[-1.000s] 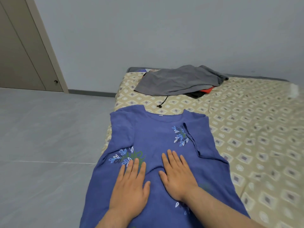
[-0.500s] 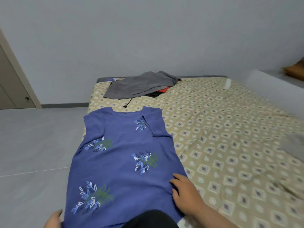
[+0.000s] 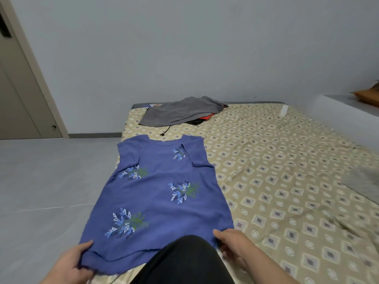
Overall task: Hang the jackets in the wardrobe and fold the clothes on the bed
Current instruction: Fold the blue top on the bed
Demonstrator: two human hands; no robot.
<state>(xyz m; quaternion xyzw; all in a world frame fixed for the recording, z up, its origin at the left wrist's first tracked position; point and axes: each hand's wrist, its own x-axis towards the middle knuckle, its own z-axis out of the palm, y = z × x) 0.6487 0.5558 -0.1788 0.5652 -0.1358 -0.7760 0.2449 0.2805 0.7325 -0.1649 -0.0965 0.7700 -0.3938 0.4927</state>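
Blouse, blue with leaf prints, lies flat along the left edge of the bed, neckline away, hem toward the person. Left hand has the near-left hem corner pinched, thumb on top; right hand curls round the near-right corner. Looks like the fold is about to start: best bet is lifting both corners level, keeping the hem taut, and carrying it toward the neckline so the sides stack square. Right sleeve lies tucked inward. Beyond, a grey garment pile waits near the wall.
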